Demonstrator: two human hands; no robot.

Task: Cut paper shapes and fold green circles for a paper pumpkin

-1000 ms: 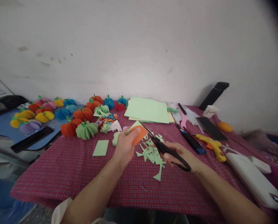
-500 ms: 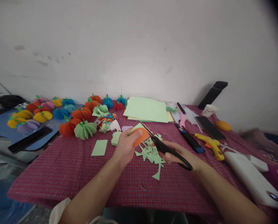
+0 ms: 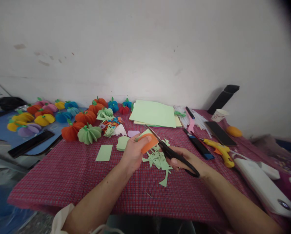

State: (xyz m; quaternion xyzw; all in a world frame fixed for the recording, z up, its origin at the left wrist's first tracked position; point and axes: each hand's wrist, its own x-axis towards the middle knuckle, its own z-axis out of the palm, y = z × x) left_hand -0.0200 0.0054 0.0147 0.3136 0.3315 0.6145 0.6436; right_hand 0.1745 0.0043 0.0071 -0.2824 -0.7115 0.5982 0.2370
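Note:
Between the thumb and fingers of my left hand [image 3: 133, 152] is an orange piece of paper [image 3: 149, 143], with light green paper [image 3: 146, 132] behind it. My right hand [image 3: 182, 157] grips black-handled scissors [image 3: 178, 156], their blades pointing up and left along the paper's right edge. Whether the blades touch the paper I cannot tell. Below the hands lie light green paper scraps [image 3: 159, 160]. Left of my left hand are a stack of cut green pieces [image 3: 122, 143] and one green rectangle [image 3: 104, 153].
Paper pumpkins [image 3: 89, 134] in several colours stand at the left, some on a blue table [image 3: 60, 130]. Green paper sheets [image 3: 155, 113] lie near the wall. At the right are a utility knife [image 3: 200, 146], a yellow glue gun [image 3: 220, 151], a phone [image 3: 220, 133] and a paper cup [image 3: 219, 115].
Both hands stay almost in place, with the orange paper and scissors still held. The view has shifted only slightly.

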